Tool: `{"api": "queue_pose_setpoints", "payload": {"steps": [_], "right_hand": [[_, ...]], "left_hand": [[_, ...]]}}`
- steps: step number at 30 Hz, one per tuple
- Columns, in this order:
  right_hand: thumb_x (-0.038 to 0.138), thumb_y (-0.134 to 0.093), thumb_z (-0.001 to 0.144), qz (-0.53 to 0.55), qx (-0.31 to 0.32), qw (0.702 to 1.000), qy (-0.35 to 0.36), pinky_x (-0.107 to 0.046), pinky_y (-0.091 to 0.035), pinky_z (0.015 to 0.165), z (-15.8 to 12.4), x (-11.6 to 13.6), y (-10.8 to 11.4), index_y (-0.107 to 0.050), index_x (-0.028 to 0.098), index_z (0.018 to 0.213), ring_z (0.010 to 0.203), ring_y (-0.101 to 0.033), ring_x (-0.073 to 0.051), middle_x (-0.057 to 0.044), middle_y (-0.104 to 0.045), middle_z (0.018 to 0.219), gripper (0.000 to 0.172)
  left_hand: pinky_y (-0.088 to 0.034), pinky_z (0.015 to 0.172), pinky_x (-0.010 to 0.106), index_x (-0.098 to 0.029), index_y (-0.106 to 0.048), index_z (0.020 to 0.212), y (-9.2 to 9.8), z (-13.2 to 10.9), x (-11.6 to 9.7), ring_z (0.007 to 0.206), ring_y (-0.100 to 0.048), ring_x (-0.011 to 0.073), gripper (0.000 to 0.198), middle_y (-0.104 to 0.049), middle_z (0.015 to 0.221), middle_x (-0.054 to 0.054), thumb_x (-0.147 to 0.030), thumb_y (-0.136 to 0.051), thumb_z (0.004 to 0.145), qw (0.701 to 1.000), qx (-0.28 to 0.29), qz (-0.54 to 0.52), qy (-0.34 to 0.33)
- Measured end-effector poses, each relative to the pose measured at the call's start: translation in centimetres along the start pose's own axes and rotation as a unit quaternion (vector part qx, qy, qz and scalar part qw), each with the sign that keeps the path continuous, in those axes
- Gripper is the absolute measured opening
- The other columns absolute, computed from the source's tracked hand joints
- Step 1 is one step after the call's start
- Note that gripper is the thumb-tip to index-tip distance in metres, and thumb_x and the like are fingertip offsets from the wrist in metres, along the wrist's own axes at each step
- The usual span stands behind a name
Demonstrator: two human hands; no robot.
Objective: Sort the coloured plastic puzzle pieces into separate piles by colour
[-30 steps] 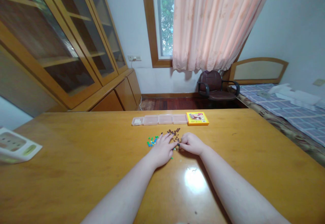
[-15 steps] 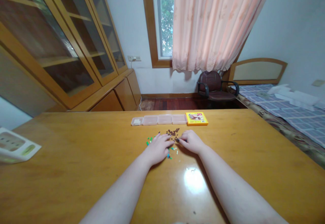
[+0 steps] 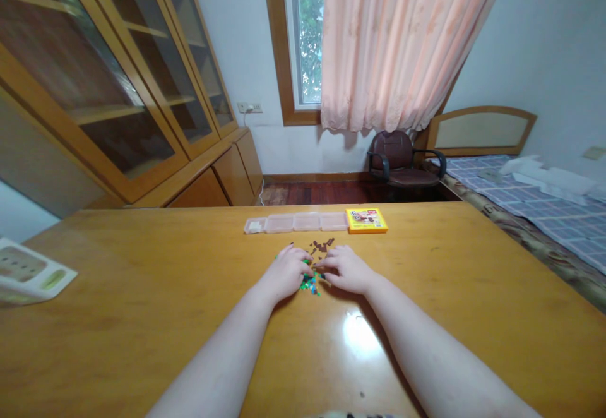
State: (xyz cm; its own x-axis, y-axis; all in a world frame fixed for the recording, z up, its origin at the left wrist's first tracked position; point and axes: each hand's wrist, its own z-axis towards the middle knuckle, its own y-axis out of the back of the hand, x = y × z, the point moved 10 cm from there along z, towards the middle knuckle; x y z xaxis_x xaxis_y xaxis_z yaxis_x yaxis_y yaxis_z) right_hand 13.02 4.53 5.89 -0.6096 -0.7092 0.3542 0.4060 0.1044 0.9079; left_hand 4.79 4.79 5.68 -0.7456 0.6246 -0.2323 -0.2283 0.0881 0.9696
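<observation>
Small brown toy brick pieces (image 3: 323, 246) lie scattered on the table just beyond my hands. A pile of tiny green, blue and white brick pieces (image 3: 310, 284) sits between the two hands. My left hand (image 3: 285, 274) is open, its curved fingers resting over the left side of the coloured pile. From the other side my right hand (image 3: 348, 271) reaches in, open, with fingers spread and pointing left at the pieces. Its fingertips are close to the pile. Some pieces under the fingers are hidden.
A row of clear plastic compartments (image 3: 280, 223) stands near the far table edge, beside a yellow box (image 3: 367, 220) with a printed lid. A white plastic object (image 3: 35, 273) is at the table's left. Beyond the table (image 3: 473, 317) is an armchair (image 3: 398, 159).
The green pieces left of my left hand are now gathered with the others between the hands. My left hand has shifted slightly left; my right hand has moved nearer and its fingers have spread.
</observation>
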Motion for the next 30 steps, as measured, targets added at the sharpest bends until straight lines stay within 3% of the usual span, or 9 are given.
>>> {"api": "queue_pose_setpoints", "payload": {"steps": [6,9,13,19,23,27,30], "right_hand": [[0.031,-0.058,0.082,-0.033,0.015,0.999,-0.013,-0.032,-0.028,0.074,0.0,-0.1,-0.4,-0.068,0.030,0.106,0.081,-0.046,-0.019,-0.003,-0.059,0.082,0.026],[0.029,-0.056,0.084,-0.034,-0.004,0.999,-0.015,-0.032,-0.028,0.073,0.0,-0.5,0.1,-0.072,0.025,0.090,0.078,-0.046,-0.018,-0.003,-0.059,0.077,0.018],[0.029,-0.054,0.085,-0.034,-0.029,0.999,-0.008,-0.031,-0.029,0.071,-0.1,-0.6,0.6,-0.069,0.018,0.068,0.074,-0.045,-0.016,-0.004,-0.057,0.070,0.024],[0.026,-0.057,0.082,0.000,-0.019,0.999,0.031,-0.030,-0.030,0.072,-0.1,0.6,0.0,-0.072,0.024,0.087,0.077,-0.048,-0.017,-0.002,-0.058,0.076,0.016],[0.022,-0.059,0.078,0.006,0.001,0.999,0.037,-0.030,-0.030,0.072,-0.1,1.1,-0.6,-0.070,0.027,0.097,0.079,-0.047,-0.017,-0.001,-0.060,0.081,0.022],[0.025,-0.061,0.077,0.003,0.022,0.999,0.036,-0.030,-0.030,0.072,0.0,1.5,-1.0,-0.069,0.028,0.100,0.079,-0.047,-0.018,-0.002,-0.060,0.083,0.025],[0.032,-0.060,0.080,-0.008,0.030,0.999,0.031,-0.030,-0.029,0.071,0.0,1.6,-1.1,-0.069,0.029,0.102,0.078,-0.046,-0.018,-0.002,-0.059,0.081,0.024]], "left_hand": [[-0.027,0.106,0.048,-0.035,-0.072,0.093,-0.2,-0.1,0.6,0.110,-0.052,0.0208,0.033,-0.065,0.111,0.001,-0.012,-0.053,0.079,1.000,0.001,0.021,0.017],[-0.027,0.106,0.049,-0.034,-0.072,0.094,-0.2,-0.1,0.6,0.111,-0.051,0.0212,0.032,-0.064,0.113,0.002,-0.013,-0.052,0.080,0.999,0.001,0.029,0.019],[-0.027,0.105,0.050,-0.034,-0.071,0.096,-0.1,0.0,0.4,0.112,-0.050,0.0217,0.033,-0.063,0.115,0.002,-0.013,-0.050,0.082,0.999,0.004,0.036,0.020],[-0.027,0.106,0.047,-0.031,-0.068,0.106,-0.7,0.1,0.7,0.119,-0.045,0.0238,0.032,-0.058,0.124,0.005,-0.018,-0.049,0.085,0.999,0.013,0.029,0.040],[-0.028,0.105,0.045,-0.030,-0.067,0.107,-0.3,0.2,0.5,0.118,-0.045,0.0237,0.032,-0.056,0.125,0.006,-0.017,-0.049,0.084,0.999,-0.008,0.033,0.035],[-0.038,0.094,0.037,-0.023,-0.071,0.086,1.4,0.0,0.0,0.100,-0.054,0.0213,0.023,-0.065,0.103,0.006,-0.015,-0.050,0.082,0.997,-0.041,0.049,0.037],[-0.044,0.081,0.033,-0.021,-0.071,0.075,1.4,-0.2,0.0,0.085,-0.058,0.0204,0.021,-0.066,0.082,0.006,-0.016,-0.051,0.080,0.997,-0.002,0.061,0.057]]}}
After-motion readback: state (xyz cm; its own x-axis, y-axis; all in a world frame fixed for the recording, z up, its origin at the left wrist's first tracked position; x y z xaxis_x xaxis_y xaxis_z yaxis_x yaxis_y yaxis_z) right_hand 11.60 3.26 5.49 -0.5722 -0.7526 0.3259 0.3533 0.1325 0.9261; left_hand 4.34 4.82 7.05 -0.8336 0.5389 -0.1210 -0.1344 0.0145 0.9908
